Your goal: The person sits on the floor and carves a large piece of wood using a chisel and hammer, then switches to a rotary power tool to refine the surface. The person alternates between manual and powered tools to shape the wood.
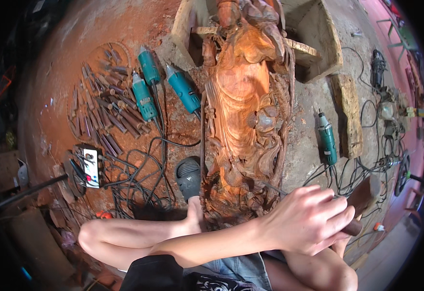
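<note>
My left arm reaches across to the right, and my left hand (311, 218) has its fingers curled closed around a chisel. The thin grey shaft of the chisel (274, 189) points left toward the lower part of a carved reddish-brown wooden sculpture (241, 126). A rounded brown wood end (353, 227) shows by the fingers. Just beyond them is a dark wooden mallet-like block (365, 195). Skin below the left hand may belong to my right hand (340, 246); its fingers are hidden, so its grip cannot be made out.
At left lie many chisels (110, 104) beside several teal power grinders (144, 99), tangled cords and a control box (91, 167). Another grinder (327, 140) and a wooden beam (348, 116) lie right. A wooden trough-like support (326, 43) stands at the far end. My slippered foot (189, 174) borders the sculpture.
</note>
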{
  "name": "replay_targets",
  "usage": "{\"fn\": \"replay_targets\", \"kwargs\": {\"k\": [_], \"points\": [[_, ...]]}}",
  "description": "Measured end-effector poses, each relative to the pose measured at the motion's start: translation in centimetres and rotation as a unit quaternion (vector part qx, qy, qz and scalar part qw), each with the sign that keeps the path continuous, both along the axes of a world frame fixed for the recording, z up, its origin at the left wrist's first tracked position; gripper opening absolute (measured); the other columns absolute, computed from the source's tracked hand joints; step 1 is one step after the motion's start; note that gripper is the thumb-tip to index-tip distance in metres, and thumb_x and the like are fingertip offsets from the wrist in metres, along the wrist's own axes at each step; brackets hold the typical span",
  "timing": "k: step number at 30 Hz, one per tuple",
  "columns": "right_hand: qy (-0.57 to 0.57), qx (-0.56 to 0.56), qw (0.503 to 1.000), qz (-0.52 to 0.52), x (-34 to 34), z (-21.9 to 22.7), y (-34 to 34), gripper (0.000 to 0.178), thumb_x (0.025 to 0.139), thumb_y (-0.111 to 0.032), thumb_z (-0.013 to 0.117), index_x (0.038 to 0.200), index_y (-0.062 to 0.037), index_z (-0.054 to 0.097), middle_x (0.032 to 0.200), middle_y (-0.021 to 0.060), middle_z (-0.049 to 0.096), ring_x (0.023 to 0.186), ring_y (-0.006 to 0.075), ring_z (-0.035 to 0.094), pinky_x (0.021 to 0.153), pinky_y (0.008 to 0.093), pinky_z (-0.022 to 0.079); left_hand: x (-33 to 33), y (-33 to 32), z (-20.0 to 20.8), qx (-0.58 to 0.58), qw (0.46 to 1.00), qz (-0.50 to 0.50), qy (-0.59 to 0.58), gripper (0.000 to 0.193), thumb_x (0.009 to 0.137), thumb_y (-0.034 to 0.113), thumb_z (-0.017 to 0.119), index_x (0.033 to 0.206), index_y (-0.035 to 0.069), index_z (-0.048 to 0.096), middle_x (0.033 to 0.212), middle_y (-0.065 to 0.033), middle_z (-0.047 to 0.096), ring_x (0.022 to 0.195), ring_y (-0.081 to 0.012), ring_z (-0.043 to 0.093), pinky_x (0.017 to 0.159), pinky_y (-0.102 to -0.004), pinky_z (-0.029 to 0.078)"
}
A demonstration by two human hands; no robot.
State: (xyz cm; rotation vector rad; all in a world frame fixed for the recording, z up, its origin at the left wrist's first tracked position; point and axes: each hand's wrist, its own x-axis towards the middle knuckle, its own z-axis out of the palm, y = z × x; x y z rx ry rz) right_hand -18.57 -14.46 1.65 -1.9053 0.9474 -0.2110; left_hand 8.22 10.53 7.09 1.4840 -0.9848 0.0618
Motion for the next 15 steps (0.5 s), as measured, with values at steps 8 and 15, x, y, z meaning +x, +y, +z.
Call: {"fn": "replay_targets", "kwargs": {"k": [8, 15], "points": [[-0.171, -0.105, 0.979, 0.039, 8.6, 10.3, -0.4, 0.105, 0.076, -0.022, 0.091, 0.156, 0.0006, 0.028, 0.111, 0.0087, 0.057, 0.091, 0.0173, 0.060, 0.081, 0.0298, 0.050, 1.6, -0.7, -0.2, -0.140, 0.978, 0.140, 0.066, 0.043, 0.079, 0.037, 0.083, 0.102, 0.003, 0.072, 0.067, -0.0031, 0.056, 0.050, -0.0200, 0.054, 0.045, -0.0344, 0.041], [-0.103, -0.377, 0.915, 0.104, 7.1, 11.5, -6.4, 0.073, 0.086, -0.018, 0.080, 0.153, -0.0191, 0.050, 0.109, 0.0138, 0.075, 0.077, 0.0277, 0.070, 0.078, 0.0367, 0.058, 1.3, 0.5, -0.9, -0.169, 0.978, 0.116, 0.040, 0.048, 0.080, 0.040, 0.082, 0.105, 0.002, 0.069, 0.071, -0.0045, 0.057, 0.054, -0.0221, 0.057, 0.047, -0.0354, 0.042]]}}
